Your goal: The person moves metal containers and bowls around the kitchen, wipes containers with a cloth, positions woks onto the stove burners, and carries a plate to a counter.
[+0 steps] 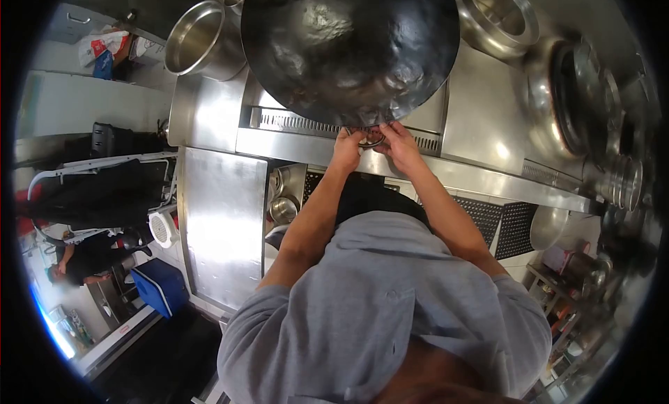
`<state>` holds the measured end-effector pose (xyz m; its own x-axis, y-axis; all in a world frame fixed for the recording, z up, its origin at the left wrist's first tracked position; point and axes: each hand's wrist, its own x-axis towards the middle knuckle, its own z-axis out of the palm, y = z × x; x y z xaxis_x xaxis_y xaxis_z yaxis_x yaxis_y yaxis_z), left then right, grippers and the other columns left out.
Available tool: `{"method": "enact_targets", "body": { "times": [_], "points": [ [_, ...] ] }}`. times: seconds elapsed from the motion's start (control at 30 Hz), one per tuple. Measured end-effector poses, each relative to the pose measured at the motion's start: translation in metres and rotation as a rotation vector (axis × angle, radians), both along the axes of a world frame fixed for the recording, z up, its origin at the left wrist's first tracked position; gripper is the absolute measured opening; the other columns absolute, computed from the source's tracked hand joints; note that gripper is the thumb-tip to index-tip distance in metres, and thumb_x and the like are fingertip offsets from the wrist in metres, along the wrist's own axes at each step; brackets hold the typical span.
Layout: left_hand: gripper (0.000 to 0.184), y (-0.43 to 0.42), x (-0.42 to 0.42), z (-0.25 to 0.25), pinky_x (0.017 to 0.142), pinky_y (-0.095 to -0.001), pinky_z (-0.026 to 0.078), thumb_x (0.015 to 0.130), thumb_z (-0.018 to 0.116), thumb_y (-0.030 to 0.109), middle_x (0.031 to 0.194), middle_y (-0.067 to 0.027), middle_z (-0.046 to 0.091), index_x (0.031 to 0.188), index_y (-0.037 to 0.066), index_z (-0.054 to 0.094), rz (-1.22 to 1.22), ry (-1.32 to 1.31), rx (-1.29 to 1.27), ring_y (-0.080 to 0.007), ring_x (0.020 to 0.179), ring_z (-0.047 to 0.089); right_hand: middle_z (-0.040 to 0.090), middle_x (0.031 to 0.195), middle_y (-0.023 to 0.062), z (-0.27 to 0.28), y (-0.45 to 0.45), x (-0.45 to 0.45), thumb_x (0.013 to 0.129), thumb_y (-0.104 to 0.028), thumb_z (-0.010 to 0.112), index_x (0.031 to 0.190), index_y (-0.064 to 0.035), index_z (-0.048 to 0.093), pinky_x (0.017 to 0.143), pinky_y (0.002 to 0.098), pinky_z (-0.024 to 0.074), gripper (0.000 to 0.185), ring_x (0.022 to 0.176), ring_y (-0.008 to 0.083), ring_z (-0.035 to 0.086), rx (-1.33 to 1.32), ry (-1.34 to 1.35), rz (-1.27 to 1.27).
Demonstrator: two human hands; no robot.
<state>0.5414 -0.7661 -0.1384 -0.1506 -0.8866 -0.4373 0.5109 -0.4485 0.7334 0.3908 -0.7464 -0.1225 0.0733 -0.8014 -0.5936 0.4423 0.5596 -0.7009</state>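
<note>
Nearest, a small loop is being pinched between the curled fingers of the left hand and the right hand, both being kept close together at the near rim of a large dark wok. Beneath the wok, a slotted grate is being partly covered on the steel counter. Farther off, a deep pot is being seen to the left, a round metal vessel to the right.

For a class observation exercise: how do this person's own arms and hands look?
The left sleeve and right sleeve are grey, matching the shirt, and stop near the elbows. Below them the forearms are bare; the left hand and right hand show no gloves.
</note>
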Motion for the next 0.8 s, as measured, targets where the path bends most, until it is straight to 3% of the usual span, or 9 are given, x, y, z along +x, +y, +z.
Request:
{"method": "enact_targets", "body": {
  "times": [0.1,0.17,0.4,0.6,0.8],
  "points": [
    [0.019,-0.012,0.017,-0.022,0.074,-0.0332,0.051,0.079,0.053,0.001,0.093,-0.0108,0.064,0.097,-0.002,0.059,-0.112,0.271,0.12,-0.0223,0.084,0.061,0.064,0.106,0.0032,0.003,0.001,0.006,0.096,-0.027,0.053,0.105,-0.0105,0.054,0.079,0.0347,0.0479,0.019,0.096,0.0136,0.06,-0.012,-0.049,-0.028],
    [0.02,-0.023,0.022,-0.036,0.085,-0.0365,0.049,0.076,0.053,-0.001,0.094,-0.0156,0.063,0.094,-0.009,0.058,-0.224,0.408,0.265,-0.0265,0.089,0.061,0.064,0.105,0.0031,0.005,0.002,0.008,0.097,-0.027,0.052,0.104,-0.0104,0.053,0.078,0.0344,0.0474,0.018,0.094,0.0131,0.06,0.001,0.005,-0.03],
    [0.028,-0.023,0.004,-0.086,0.092,-0.0388,0.046,0.076,0.051,-0.002,0.098,-0.0193,0.061,0.101,-0.014,0.056,-0.349,0.758,0.31,-0.0289,0.097,0.059,0.065,0.1,0.0054,-0.001,0.001,0.002,0.098,-0.021,0.048,0.101,-0.0075,0.054,0.072,0.0318,0.0485,0.015,0.086,0.0131,0.06,0.028,0.11,-0.058],
    [0.031,-0.019,-0.001,-0.092,0.09,-0.0354,0.045,0.075,0.052,-0.003,0.101,-0.0207,0.061,0.103,-0.016,0.055,-0.341,0.714,0.309,-0.0274,0.095,0.059,0.066,0.096,0.0059,-0.005,0.0,0.0,0.098,-0.022,0.048,0.101,-0.0083,0.055,0.068,0.0286,0.0467,0.016,0.078,0.0155,0.063,-0.006,0.078,-0.088],
    [0.027,-0.011,-0.008,-0.073,0.081,-0.0335,0.048,0.074,0.052,-0.007,0.094,-0.0184,0.063,0.099,-0.016,0.058,-0.256,0.345,0.221,-0.0261,0.086,0.062,0.066,0.091,0.0052,-0.007,0.001,-0.004,0.098,-0.021,0.05,0.1,-0.0067,0.055,0.064,0.0275,0.0472,0.016,0.077,0.0122,0.064,-0.03,0.136,-0.098]
  ]
}}
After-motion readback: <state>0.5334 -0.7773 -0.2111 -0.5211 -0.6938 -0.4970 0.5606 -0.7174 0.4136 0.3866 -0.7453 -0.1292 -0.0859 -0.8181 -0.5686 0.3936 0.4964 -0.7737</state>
